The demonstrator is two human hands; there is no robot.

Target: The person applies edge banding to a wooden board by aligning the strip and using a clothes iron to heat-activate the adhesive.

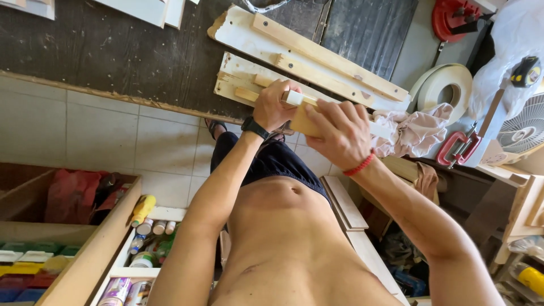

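My left hand (273, 106), with a black watch on its wrist, is closed around one end of a light wooden block (303, 122) and a small white piece (294, 98). My right hand (339, 133), with a red band on its wrist, grips the same block from the other side. Both hands hold it just above the edge of a dark workbench (113, 51). Right behind the hands lie white boards with wooden strips (306, 54) fixed to them.
A crumpled pinkish cloth (416, 131), a roll of white edge banding (447, 85) and a red clamp (459, 148) lie to the right, near a fan (524, 130). Below left stand a wooden crate (85, 249) and a box of cans and bottles (144, 249) on the tiled floor.
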